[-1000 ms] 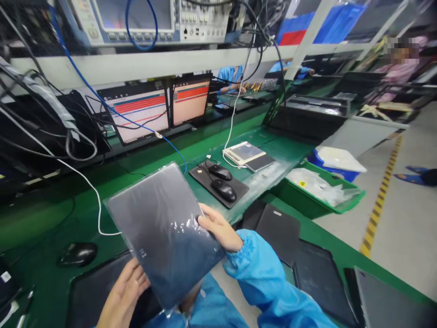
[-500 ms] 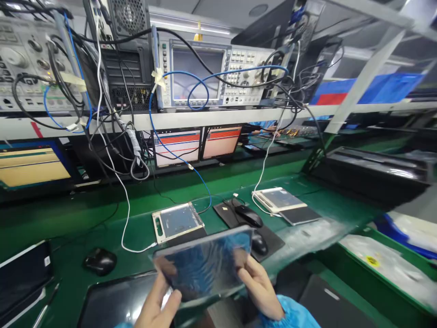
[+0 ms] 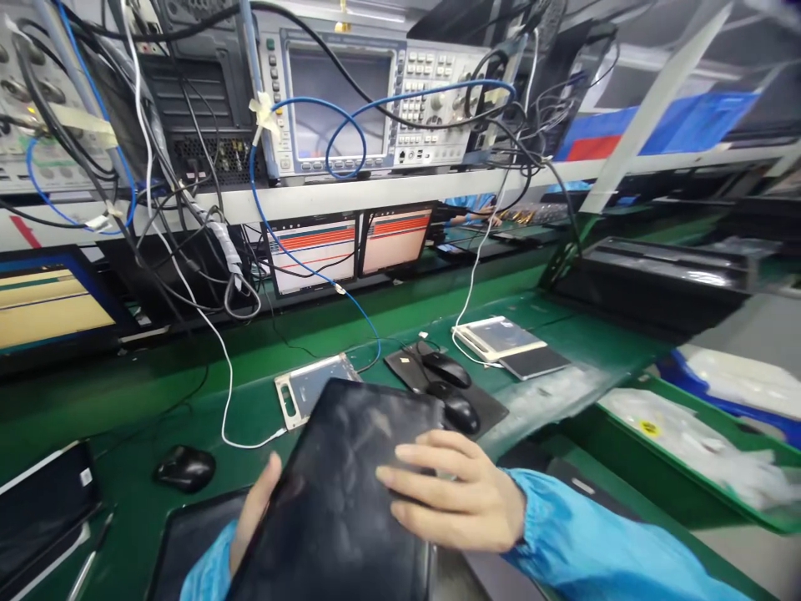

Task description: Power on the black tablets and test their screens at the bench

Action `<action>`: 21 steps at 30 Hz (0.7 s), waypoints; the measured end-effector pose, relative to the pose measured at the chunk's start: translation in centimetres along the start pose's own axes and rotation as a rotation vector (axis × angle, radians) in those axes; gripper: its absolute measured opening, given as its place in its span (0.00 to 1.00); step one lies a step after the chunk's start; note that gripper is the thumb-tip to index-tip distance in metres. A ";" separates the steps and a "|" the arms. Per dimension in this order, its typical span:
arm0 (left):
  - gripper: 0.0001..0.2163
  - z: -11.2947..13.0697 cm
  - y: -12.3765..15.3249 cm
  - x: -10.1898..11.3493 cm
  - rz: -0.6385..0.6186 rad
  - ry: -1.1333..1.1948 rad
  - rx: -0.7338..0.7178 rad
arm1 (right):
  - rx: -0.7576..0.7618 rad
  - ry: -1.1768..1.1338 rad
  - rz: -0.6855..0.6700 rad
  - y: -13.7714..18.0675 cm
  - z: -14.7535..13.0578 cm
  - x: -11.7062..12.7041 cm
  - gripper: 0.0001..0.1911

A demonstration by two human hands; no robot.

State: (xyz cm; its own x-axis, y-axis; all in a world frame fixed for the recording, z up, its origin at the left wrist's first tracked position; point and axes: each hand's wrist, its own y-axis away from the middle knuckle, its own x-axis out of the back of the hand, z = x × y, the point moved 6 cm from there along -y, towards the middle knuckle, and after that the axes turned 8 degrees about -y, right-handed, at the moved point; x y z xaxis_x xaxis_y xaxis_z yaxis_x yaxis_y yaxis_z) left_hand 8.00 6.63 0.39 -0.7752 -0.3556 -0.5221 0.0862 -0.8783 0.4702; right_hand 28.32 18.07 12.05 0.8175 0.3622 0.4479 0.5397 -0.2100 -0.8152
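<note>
A black tablet (image 3: 338, 492) is tilted up in front of me, its dark face smudged and reflecting light. My left hand (image 3: 254, 509) holds it by the left edge, thumb along the side and the other fingers hidden behind. Over the right edge lies my right hand (image 3: 456, 492), fingers across the face; its thumb is out of sight. Under the tablet's left side, another dark tablet (image 3: 193, 534) lies on the bench. Just behind the held one is a cream fixture frame (image 3: 288, 401), partly covered by it.
Computer mice (image 3: 186, 468) and a black mouse pad (image 3: 494, 409) lie on the green bench. A second fixture (image 3: 501, 335) sits further right. The green bin (image 3: 719, 492) at right holds plastic bags. Cables hang from the shelf (image 3: 375, 194) bearing a test instrument (image 3: 338, 100).
The tablet has turned from lying wide between both hands to standing more lengthwise, closer to me. My right hand has moved from its right end onto its face. The view has shifted slightly.
</note>
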 end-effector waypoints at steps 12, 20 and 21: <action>0.21 -4.1 0.6 1.8 0.041 0.184 0.192 | -0.917 -0.703 0.368 5.2 3.8 -6.3 0.32; 0.21 -5.6 0.6 3.8 -0.249 0.401 -0.003 | -0.929 -0.611 0.337 5.0 3.9 -7.3 0.32; 0.21 -5.6 0.6 3.6 -0.293 0.423 -0.013 | -0.946 -0.629 0.336 5.2 4.0 -7.4 0.32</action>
State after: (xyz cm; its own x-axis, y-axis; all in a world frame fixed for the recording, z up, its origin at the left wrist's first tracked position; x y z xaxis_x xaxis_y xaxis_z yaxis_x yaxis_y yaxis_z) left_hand 8.76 3.02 -5.21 -0.4473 -0.1898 -0.8740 -0.0866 -0.9634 0.2536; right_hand 24.27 17.90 2.99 0.8468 0.4879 -0.2118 0.4667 -0.8726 -0.1441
